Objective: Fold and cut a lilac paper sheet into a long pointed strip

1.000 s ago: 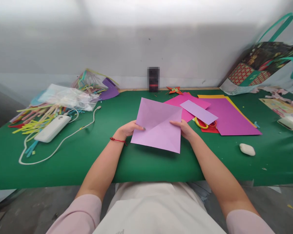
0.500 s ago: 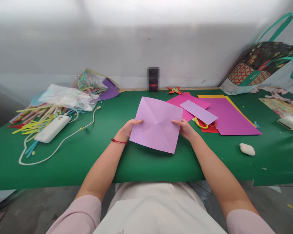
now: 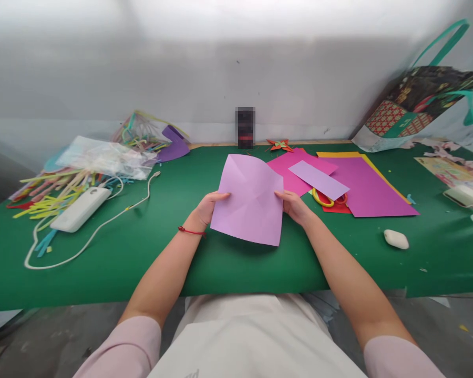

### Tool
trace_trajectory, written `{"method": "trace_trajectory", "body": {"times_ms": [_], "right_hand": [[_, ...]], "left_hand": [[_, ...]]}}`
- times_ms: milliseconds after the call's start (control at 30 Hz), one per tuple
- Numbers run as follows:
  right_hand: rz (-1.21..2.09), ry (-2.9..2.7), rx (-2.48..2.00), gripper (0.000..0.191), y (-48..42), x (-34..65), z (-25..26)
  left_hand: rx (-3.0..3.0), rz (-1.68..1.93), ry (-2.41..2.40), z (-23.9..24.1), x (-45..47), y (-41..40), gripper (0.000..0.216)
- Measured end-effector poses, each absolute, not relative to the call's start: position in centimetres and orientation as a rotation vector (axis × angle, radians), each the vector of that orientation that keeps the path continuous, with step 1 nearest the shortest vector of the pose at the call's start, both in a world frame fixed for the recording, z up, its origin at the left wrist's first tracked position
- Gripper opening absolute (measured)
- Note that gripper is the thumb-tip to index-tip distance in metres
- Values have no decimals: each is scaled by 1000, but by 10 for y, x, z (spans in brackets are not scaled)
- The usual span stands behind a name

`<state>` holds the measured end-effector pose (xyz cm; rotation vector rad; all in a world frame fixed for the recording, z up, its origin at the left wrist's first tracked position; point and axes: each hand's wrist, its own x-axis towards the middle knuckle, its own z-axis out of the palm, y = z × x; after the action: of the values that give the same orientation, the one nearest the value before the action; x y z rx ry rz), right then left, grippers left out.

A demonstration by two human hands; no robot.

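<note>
The left hand (image 3: 208, 209) and right hand (image 3: 296, 208) are pinching opposite edges of the creased sheet (image 3: 250, 205). It is bowing above the table (image 3: 252, 275), and the scissors (image 3: 324, 205) are lying nearby.

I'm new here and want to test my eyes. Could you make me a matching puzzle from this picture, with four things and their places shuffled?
Things
1. large lilac sheet
2. red bracelet
3. patterned bag
4. yellow handle loop

Places
A. around the left wrist
B. sticking out from under a lilac strip
C. held by the left hand and right hand
D. at the back right, by the wall

Pairs: 1-C, 2-A, 3-D, 4-B
</note>
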<state>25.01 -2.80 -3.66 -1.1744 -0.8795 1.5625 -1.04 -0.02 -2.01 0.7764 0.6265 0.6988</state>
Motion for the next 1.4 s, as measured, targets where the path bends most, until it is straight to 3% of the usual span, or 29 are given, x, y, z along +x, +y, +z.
{"method": "trace_trajectory", "body": {"times_ms": [367,800,1033,1400], "right_hand": [[1459,-877,-1197,20,-31,251,-37],[1530,-934,-1241,19,-30,247,-39],[1540,-987,-1285,20,-29,249,-42],[1582,-1073,-1304,26,-34,243,-32]], "left_hand": [[775,617,813,-16,-14,8,21],[573,714,1002,-24,-9,20,28],[571,685,964,-22,-15,22,15],[582,964,1228,-25,-10,26,12]]}}
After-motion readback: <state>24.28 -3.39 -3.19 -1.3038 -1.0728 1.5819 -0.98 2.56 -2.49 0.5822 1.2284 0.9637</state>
